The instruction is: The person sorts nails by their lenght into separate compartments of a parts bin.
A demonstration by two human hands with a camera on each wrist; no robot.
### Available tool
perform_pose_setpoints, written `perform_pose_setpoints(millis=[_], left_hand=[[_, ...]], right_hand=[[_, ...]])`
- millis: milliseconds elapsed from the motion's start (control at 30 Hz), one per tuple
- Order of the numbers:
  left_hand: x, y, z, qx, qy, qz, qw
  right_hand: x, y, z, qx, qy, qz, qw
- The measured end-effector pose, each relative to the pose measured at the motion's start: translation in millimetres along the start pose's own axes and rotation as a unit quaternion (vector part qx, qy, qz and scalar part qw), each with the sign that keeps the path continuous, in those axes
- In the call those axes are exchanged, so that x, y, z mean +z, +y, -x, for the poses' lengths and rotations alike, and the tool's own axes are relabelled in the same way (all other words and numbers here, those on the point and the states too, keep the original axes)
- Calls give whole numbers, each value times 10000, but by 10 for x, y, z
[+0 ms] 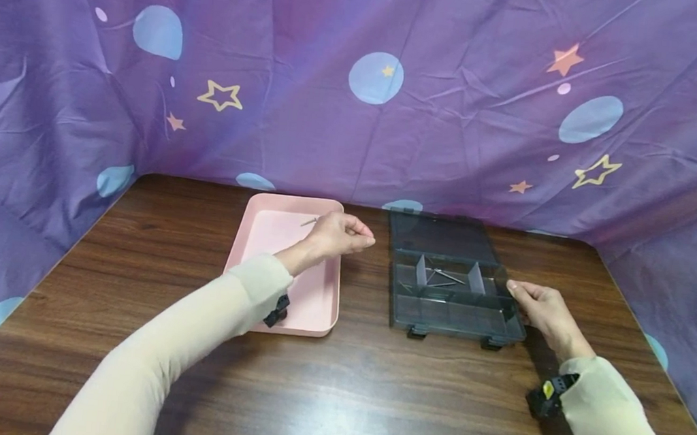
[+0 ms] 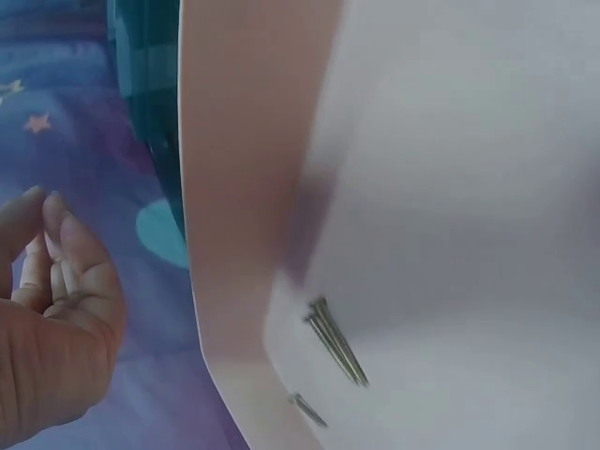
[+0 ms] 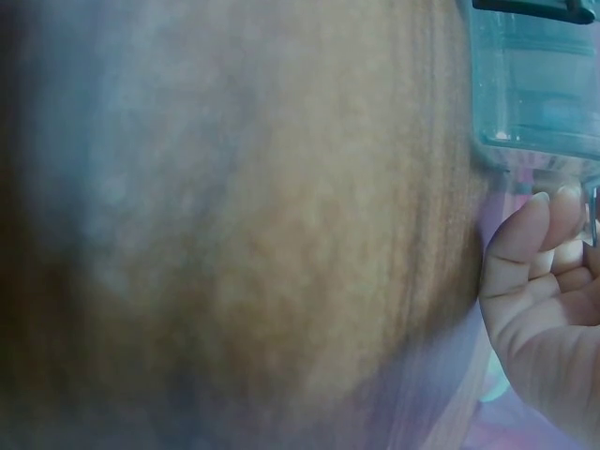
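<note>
On the wooden table (image 1: 371,397), nearest you, your right hand (image 1: 540,314) rests at the right end of the smoky compartment box (image 1: 452,307), fingers lightly curled against its wall; whether they actually grip it cannot be told from the blurred wrist view. Inside the box, a few nails (image 1: 447,277) lie in the middle cell between two dividers, and the open lid (image 1: 442,237) lies flat behind. To the left, your left hand (image 1: 337,234) hovers over the far right rim of the pink tray (image 1: 317,304), fingertips (image 2: 52,220) drawn together as if pinching; nothing can be made out between them, so whether they hold a nail cannot be told. More nails (image 2: 335,342) lie loose in the tray's far corner. Judged from here, a slim nail in such a light pinch could slip over the table gap between tray and box. The light box could also skid if your steadying hand lets go. Beyond hangs a purple starred cloth (image 1: 357,109).
</note>
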State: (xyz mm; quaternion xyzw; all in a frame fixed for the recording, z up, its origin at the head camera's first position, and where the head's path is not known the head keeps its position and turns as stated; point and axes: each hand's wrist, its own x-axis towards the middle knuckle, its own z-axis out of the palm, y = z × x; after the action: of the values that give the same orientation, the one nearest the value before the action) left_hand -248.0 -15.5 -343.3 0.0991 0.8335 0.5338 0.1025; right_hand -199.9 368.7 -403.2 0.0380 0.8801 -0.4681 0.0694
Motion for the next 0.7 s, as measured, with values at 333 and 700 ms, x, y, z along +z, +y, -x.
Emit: perform_pose_setpoints(millis=[333, 700], left_hand=[[-259, -116, 47, -203, 255, -12, 9995], [-497, -359, 115, -513, 323, -557, 9966]], right_hand=[[0, 5, -6, -2, 44, -53, 10000], [-3, -20, 7, 45, 2, -59, 10000]])
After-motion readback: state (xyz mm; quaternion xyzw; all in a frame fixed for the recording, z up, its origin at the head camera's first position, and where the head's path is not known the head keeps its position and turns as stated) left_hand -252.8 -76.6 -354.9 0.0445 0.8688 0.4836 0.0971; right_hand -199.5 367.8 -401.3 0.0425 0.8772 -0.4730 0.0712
